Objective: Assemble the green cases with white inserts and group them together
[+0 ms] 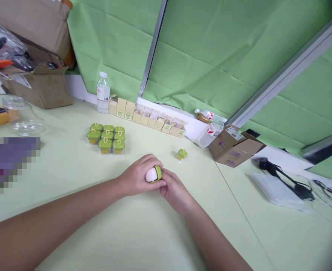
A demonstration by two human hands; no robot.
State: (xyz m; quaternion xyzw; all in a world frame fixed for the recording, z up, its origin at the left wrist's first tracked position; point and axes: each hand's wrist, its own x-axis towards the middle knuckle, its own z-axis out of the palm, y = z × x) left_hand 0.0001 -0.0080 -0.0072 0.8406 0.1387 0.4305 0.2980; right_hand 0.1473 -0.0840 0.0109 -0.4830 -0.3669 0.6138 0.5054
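Note:
My left hand [136, 176] is closed round a small white rounded piece [151, 174] with a green lid [158, 172] at its right side. My right hand [175, 189] has its fingers closed at the lid's right edge, partly hidden behind it. Both hands meet low over the middle of the table. Farther off to the left stands a cluster of several small clear jars [105, 145] with green lids and loop tops. One more green-lidded jar [181, 154] sits alone, beyond my right hand.
Along the back wall runs a row of small cardboard boxes [151, 119], several with open tops. A water bottle [103, 93] stands at their left end. Bottles lie beside an open carton [233, 146] at right. A glass vessel [27, 120] and a large box [46, 86] are left.

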